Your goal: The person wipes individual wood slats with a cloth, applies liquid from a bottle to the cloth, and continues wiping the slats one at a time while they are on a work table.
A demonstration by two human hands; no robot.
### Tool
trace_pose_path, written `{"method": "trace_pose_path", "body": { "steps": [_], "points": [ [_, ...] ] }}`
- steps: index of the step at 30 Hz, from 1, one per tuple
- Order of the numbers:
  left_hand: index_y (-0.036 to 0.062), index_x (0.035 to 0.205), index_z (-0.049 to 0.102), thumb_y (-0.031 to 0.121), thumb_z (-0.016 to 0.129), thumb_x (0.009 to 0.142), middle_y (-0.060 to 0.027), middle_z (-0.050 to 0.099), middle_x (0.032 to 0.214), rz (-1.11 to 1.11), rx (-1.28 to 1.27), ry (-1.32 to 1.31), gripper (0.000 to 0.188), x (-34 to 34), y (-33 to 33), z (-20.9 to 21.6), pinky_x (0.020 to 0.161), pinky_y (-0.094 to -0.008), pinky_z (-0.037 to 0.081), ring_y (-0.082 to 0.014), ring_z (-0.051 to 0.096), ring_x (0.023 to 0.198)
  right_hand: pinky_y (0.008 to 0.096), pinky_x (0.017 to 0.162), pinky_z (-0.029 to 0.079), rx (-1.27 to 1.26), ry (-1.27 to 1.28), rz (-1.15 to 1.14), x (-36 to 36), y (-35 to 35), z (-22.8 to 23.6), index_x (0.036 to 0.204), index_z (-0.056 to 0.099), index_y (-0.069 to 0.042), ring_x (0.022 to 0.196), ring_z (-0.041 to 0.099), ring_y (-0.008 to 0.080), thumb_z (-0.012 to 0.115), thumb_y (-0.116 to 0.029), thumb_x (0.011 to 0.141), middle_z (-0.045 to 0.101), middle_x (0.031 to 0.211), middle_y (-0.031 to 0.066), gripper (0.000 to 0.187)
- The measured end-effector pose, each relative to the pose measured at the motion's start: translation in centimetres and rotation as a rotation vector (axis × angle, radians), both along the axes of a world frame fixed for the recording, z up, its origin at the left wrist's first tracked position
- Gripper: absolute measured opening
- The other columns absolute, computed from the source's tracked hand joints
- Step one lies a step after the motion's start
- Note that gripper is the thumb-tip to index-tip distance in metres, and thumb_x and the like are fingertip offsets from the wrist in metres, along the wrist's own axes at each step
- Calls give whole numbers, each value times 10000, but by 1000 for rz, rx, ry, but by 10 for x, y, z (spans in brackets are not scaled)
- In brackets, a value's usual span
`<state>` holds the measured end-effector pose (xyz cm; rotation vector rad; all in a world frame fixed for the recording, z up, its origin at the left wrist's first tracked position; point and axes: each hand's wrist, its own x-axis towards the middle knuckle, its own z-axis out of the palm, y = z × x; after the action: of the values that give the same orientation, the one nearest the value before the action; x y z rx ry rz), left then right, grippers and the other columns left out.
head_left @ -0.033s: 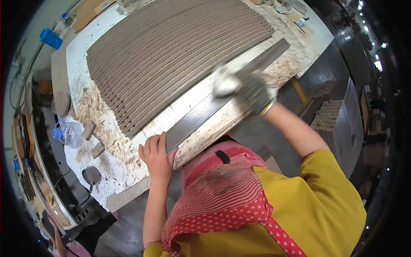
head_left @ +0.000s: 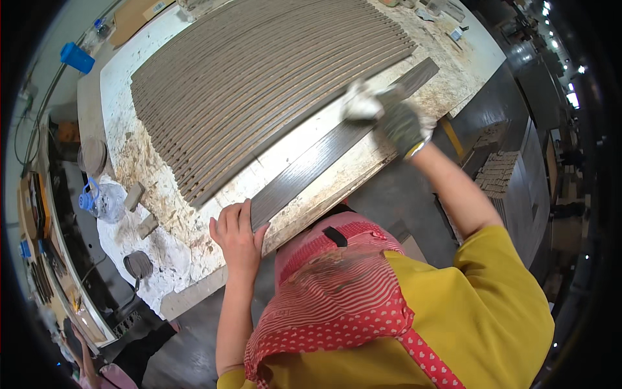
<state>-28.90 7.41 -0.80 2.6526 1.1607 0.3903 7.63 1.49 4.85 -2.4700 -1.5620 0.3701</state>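
A long grey wood-grain plank (head_left: pixel 311 167) lies slantwise along the table's near edge. My bare left hand (head_left: pixel 237 238) is at its lower left end, thumb at the near corner and fingers against the end, steadying it. My right hand (head_left: pixel 400 124), in a dark grey and white work glove, is closed around a bunched white cloth (head_left: pixel 361 104). The cloth presses on the plank's upper face, toward its far right end. Motion blurs the cloth and the glove's fingers. Beyond the plank lie many similar narrow grey strips (head_left: pixel 272 84), side by side in rows.
The white table (head_left: pixel 162 227) is stained brown. On its left are a clear jug with a blue handle (head_left: pixel 107 202), small blocks (head_left: pixel 135 197) and a dark roll (head_left: pixel 137 264). A blue cup (head_left: pixel 78 58) stands at far left. Stacked boards (head_left: pixel 502 175) are at right. Another person (head_left: pixel 116 373) is at lower left.
My right hand has slid the white cloth up and to the right along the plank. The left hand and the plank have stayed in place.
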Motion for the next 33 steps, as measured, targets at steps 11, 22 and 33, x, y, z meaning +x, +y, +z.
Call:
{"method": "trace_pose_path", "body": {
  "steps": [11, 22, 33],
  "points": [
    [94, 1237, 538, 296, 745, 695, -79, 522, 1157, 10, -31, 24, 613, -1, 2, 0, 1004, -508, 260, -272, 474, 1134, 447, 850, 472, 408, -337, 296, 29, -29, -65, 1196, 554, -28, 946, 602, 333, 636, -166, 752, 624, 1040, 185, 472],
    [112, 1257, 525, 305, 724, 711, -54, 519, 1152, 6, 24, -4, 612, 13, -3, 2, 1007, -519, 272, -257, 456, 1166, 422, 933, 443, 355, -290, 384, 50, -29, -71, 1201, 531, -8, 1053, 568, 335, 587, -181, 804, 589, 1126, 197, 437],
    [60, 1275, 484, 368, 783, 654, -93, 535, 1102, -20, -54, 98, 755, 43, -4, 30, 998, -508, 278, -280, 470, 1143, 403, 807, 467, 228, 58, -488, 207, -80, 17, 1087, 634, -40, 908, 639, 333, 666, -350, 773, 671, 980, 198, 442]
  ]
}}
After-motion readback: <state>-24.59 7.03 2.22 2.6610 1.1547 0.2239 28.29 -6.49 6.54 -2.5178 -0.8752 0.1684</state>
